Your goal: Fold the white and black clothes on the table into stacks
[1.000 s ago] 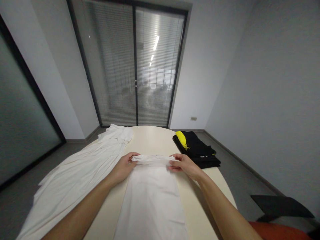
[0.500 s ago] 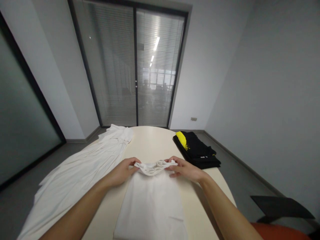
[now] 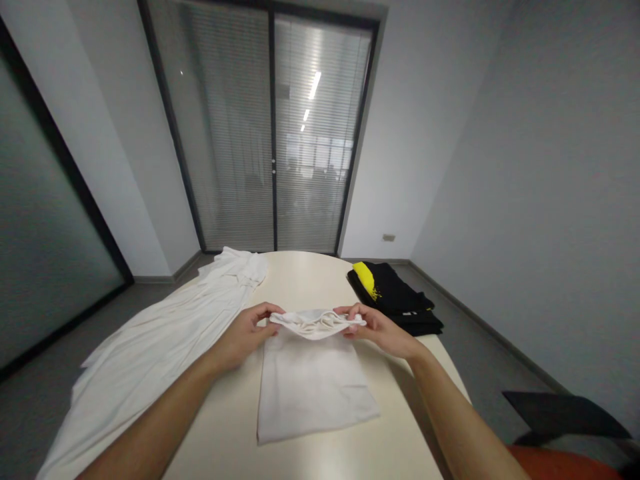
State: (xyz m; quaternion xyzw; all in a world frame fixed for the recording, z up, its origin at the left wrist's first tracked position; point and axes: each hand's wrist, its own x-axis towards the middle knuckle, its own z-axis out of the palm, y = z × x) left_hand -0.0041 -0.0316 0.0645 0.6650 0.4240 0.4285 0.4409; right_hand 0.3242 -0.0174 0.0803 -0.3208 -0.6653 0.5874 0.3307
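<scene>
The pale desk [image 3: 295,275] rounds off at its far edge, with open room between white clothes [image 3: 160,353] on our left and black clothes [image 3: 393,290] on our right. Those white clothes hide the left edge; the red chair [image 3: 555,461] is cut off below. And mid-desk, our left hand [image 3: 247,335] and right hand [image 3: 385,331] have fingers clamped on the white cloth [image 3: 315,393] by its raised, gathered end.

One left hand [image 3: 245,339], one right hand [image 3: 384,332]; one white cloth [image 3: 315,393]; one white heap [image 3: 165,340], too rumpled to count piece by piece; one black stack [image 3: 397,297] of at least two layers [image 3: 420,325], with one yellow patch [image 3: 363,273]; one table [image 3: 295,277]; one chair [image 3: 555,465]; three glass panes [image 3: 230,133]; three light strips [image 3: 314,85]; one wall plate [image 3: 389,237].
</scene>
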